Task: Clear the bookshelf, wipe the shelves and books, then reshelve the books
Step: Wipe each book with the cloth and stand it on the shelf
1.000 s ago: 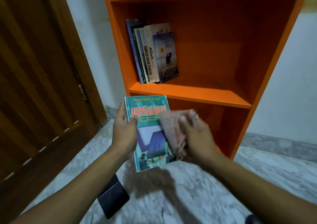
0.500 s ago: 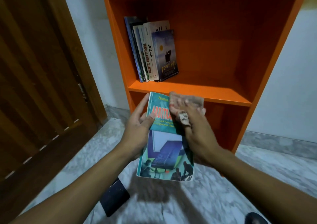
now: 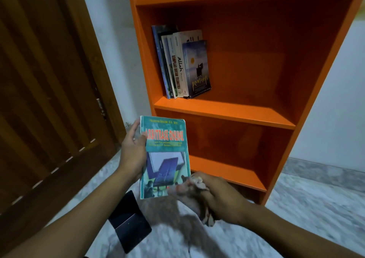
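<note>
Holding a teal paperback book with red title lettering upright by its spine edge, the left hand has its thumb laid across the front cover and its fingers wrapped behind. The right hand is closed around a crumpled pale cloth rag, which it presses against the book's lower right corner. Both hands meet at the book, in front of the tall orange wooden bookshelf.

On the middle shelf, a short row of upright books leans against the left side wall, the outermost one a dark blue cover facing partly outward; the rest of that shelf to the right is bare orange board. The lowest compartment, directly behind the held book, shows no books in the part that can be seen, though the book and hands hide some of it.

A dark brown slatted wooden door stands left of the bookshelf, with a strip of white wall between them. On the grey marbled floor, below the left forearm, lies a flat black rectangular object; what it is cannot be told.
</note>
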